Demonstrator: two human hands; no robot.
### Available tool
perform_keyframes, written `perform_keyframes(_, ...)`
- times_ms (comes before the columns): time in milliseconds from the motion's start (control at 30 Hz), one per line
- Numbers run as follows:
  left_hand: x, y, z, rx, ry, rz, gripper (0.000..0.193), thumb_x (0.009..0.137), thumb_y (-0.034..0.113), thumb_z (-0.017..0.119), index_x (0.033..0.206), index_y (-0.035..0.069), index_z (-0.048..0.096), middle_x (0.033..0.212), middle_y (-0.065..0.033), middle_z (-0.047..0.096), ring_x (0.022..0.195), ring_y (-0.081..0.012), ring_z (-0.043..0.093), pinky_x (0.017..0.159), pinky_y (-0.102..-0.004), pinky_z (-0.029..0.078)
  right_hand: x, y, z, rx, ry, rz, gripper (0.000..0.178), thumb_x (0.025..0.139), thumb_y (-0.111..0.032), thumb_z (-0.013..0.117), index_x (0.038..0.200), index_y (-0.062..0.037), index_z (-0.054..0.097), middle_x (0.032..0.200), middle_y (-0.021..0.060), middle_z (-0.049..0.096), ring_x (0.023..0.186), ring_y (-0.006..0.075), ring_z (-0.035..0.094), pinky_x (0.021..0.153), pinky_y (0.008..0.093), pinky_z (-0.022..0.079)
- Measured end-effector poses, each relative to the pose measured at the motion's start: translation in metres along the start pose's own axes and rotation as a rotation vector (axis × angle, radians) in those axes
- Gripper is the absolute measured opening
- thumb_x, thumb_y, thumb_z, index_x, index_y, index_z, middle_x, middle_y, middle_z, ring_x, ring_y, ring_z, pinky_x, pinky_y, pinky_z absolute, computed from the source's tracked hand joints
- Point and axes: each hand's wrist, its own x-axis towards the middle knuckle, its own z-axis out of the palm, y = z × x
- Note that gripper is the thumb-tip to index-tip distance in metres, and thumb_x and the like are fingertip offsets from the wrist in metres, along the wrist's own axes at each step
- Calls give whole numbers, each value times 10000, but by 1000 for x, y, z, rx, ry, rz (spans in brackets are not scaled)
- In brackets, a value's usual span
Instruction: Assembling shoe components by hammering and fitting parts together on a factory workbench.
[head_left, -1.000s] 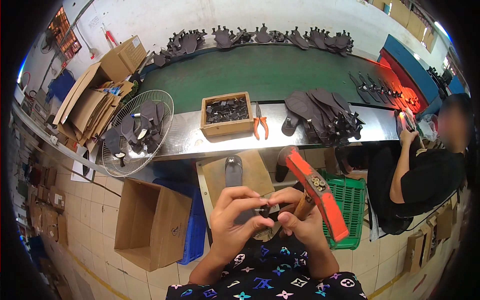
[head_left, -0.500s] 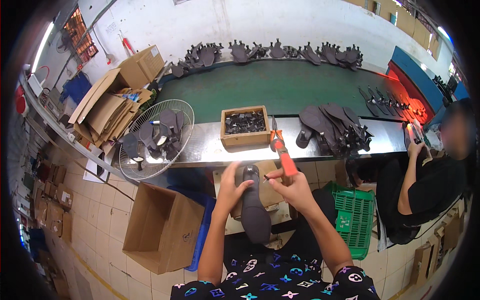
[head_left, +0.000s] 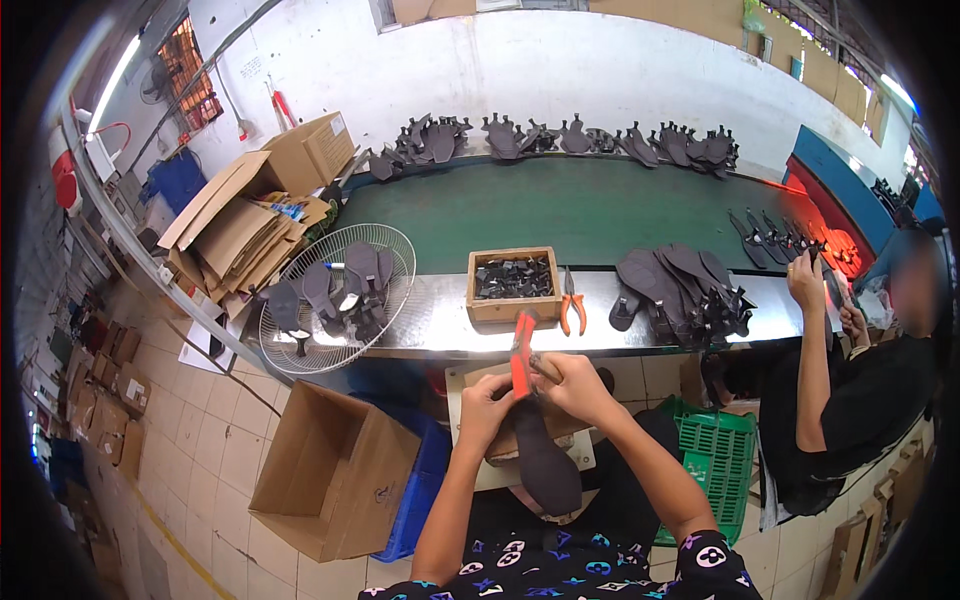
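A dark grey shoe sole (head_left: 548, 470) lies lengthwise before me over a light board, its wide end toward my body. My left hand (head_left: 484, 410) is closed at the sole's far end, thumb and fingers by its edge; the hammer hides what lies between the fingertips. My right hand (head_left: 582, 388) grips the wooden handle of a hammer (head_left: 522, 357) with a red head, held right over that far end. Beyond my hands, a wooden box (head_left: 514, 312) of small black pieces stands on the metal bench edge, with orange-handled pliers (head_left: 573, 308) beside it.
Finished-looking soles fill a wire fan guard (head_left: 337, 298) at left and a pile (head_left: 672, 285) at right. A green belt (head_left: 560, 215) runs behind. A cardboard box (head_left: 330, 475), blue crate (head_left: 420, 490) and green crate (head_left: 712, 470) flank me. A co-worker (head_left: 840, 390) sits at right.
The hammer has swung over the sole's far end, and my left fingers have come in by it. The small dark piece from my right fingers is out of sight. The co-worker's hand rose.
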Motion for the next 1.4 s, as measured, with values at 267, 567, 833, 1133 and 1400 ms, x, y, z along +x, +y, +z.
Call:
perform_keyframes(267,-5,-7,0,20,-19,-68,266,796,113,820,1012,-12,726,879,-106,730,789,-132,686,710,-278,527,-8,-6,2,-247,65,-288,207,758,-57,711,955,-51,647,927,126,671,789,377,654,658,443,517)
perform_keyframes(567,-2,-34,-4,114,-81,-21,949,775,194,804,1564,119,282,893,-88,736,843,-145,695,752,-320,544,-11,-19,5,-416,-4,-224,281,701,-74,686,978,-87,639,1007,82,649,857,334,675,680,442,556)
perform_keyframes(833,1,-22,1,-89,-82,-93,305,820,101,740,1079,-41,662,943,-79,721,854,-137,681,764,-300,541,-16,-14,4,-314,15,-247,273,762,-47,658,1029,-99,635,1075,53,626,823,337,670,685,437,542)
perform_keyframes(1133,5,-16,-3,-210,-97,-169,259,785,91,807,992,-39,720,893,-44,690,812,-95,637,710,-243,501,-34,-12,8,104,219,-148,302,826,-51,671,1126,-53,632,938,144,665,764,326,662,671,399,520)
perform_keyframes(1400,6,-14,1,-263,-106,-231,218,761,3,793,971,-27,742,947,-63,711,866,-119,639,762,-241,503,-51,16,-12,591,261,285,312,963,-230,636,1191,-21,592,669,31,540,595,79,467,554,293,398)
